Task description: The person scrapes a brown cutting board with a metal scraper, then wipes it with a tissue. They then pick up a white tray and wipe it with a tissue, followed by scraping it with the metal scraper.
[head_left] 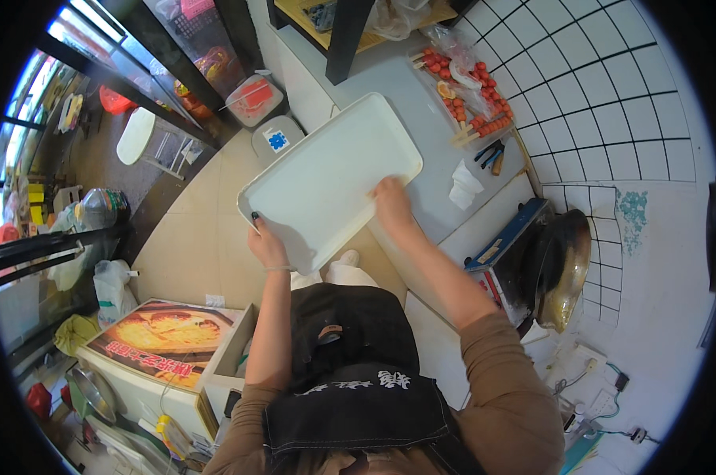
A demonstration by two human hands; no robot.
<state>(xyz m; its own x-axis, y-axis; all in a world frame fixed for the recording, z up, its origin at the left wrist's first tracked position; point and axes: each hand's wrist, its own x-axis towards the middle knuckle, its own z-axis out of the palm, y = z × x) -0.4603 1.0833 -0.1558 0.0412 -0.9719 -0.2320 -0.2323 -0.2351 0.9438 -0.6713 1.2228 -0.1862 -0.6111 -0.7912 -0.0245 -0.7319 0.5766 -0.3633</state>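
Observation:
A white rectangular tray [326,170] with a raised rim is held slantwise in front of me, its far right end over the grey counter. My left hand [268,247] grips the near left corner, a dark-nailed thumb lying over the rim. On the opposite long side, my right hand [391,204] is closed at the rim; its fingers are partly hidden and slightly blurred. Right of the tray, a crumpled white tissue [465,186] lies on the counter near dark-handled tools [493,156].
Skewered red fruit fills a clear tray [469,95] at the back right. Lidded bins [277,138] stand beyond the tray. A blue portable stove [508,233] and a wok [560,269] are by my right arm. A picture-topped cabinet [168,340] stands at left.

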